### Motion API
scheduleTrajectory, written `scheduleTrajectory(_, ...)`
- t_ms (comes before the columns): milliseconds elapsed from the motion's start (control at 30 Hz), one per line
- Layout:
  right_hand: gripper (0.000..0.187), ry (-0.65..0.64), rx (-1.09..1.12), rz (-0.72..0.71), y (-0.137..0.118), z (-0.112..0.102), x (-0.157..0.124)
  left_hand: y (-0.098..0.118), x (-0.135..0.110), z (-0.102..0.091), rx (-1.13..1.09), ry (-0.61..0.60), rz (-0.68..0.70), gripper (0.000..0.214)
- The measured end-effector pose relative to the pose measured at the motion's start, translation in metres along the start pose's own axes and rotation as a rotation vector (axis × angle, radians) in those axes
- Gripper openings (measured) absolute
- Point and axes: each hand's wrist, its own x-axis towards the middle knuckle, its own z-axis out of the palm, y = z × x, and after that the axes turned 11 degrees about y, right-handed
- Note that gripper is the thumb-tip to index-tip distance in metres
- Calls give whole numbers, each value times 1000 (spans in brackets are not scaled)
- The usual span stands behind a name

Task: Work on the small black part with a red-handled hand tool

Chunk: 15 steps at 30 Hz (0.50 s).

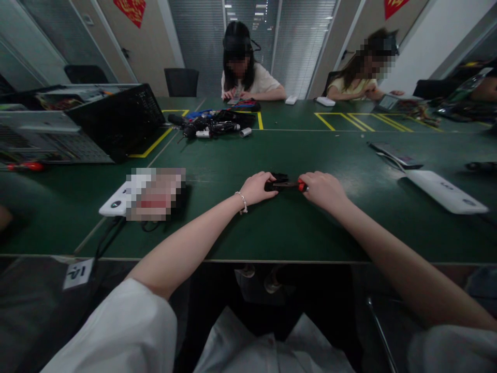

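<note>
Black part [276,177] over the near middle of the green counter [272,233]: I see the left hand [256,188] pinching it, apparently to steady it for the red-handled tool [302,185] the right hand [322,189] grasps. A white device [444,191] lies to the right, a computer case [124,123] far left, tangled cables [213,123] beyond; none comes between the hands.

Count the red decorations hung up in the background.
2: the left red decoration at the upper left and the right red decoration at the upper right. The picture's top edge cuts both; others may be out of view.
</note>
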Motion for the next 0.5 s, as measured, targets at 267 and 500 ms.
scheduleTrajectory(267,19,-1,9,13,-2,-3,0,-1,0,0,1,6,10,28)
scheduleTrajectory(500,18,4,8,8,-1,-2,-1,1,0,-1,0,-9,-4,28)
